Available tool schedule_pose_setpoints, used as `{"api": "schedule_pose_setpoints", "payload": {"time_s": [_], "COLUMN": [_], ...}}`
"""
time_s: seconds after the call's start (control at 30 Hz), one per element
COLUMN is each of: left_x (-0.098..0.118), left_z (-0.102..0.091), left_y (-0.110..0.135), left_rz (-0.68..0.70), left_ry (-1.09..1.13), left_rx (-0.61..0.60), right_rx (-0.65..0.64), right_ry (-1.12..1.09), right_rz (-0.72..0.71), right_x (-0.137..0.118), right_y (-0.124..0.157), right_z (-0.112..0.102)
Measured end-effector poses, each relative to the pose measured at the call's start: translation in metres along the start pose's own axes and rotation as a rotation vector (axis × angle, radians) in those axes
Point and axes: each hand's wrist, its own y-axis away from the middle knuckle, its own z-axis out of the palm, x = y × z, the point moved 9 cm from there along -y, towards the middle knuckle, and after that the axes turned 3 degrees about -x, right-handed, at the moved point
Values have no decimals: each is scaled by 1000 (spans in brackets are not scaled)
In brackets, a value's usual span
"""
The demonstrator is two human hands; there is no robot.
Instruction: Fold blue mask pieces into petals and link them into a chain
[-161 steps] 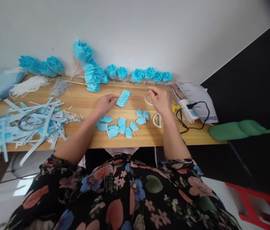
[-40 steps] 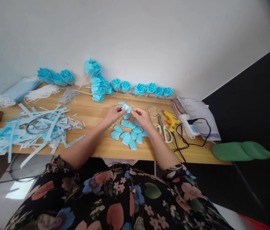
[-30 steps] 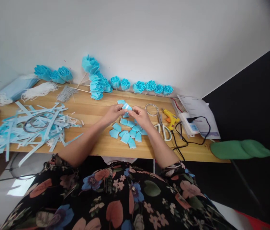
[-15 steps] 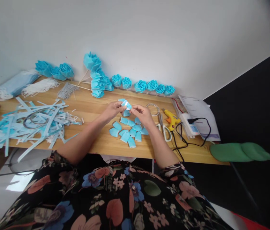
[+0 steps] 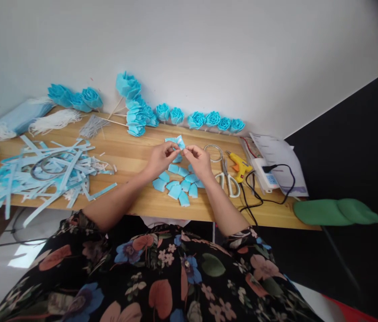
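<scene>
My left hand (image 5: pixel 161 158) and my right hand (image 5: pixel 197 159) meet above the wooden table (image 5: pixel 132 152), both pinching one small blue petal piece (image 5: pixel 179 143) between their fingertips. Just below the hands lies a cluster of several cut blue petal pieces (image 5: pixel 178 183). White-handled scissors (image 5: pixel 228 179) lie right of my right hand, beside a wire ring (image 5: pixel 213 153).
A yellow glue gun (image 5: pixel 239 164) and a white power strip with black cable (image 5: pixel 266 176) sit at the right. Finished blue paper roses (image 5: pixel 205 120) line the wall. A pile of blue strips (image 5: pixel 41 170) covers the left side. A green object (image 5: pixel 339 211) lies off the table's right end.
Earlier my hands were apart on the table, the right one near the wire ring. They have since come together and lifted a blue petal piece, turning it between the fingertips.
</scene>
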Motion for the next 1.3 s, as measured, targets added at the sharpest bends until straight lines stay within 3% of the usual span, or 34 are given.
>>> {"api": "schedule_pose_setpoints", "payload": {"time_s": [0.57,1.3], "left_x": [-3,-4], "left_z": [1,1], "left_y": [0,0], "left_rz": [-45,-61], "left_ry": [-115,-47], "left_rx": [-6,-9], "right_rx": [13,-1], "right_ry": [214,260], "right_rz": [-126,-112], "right_x": [-16,-12], "right_y": [6,5], "right_z": [4,6]}}
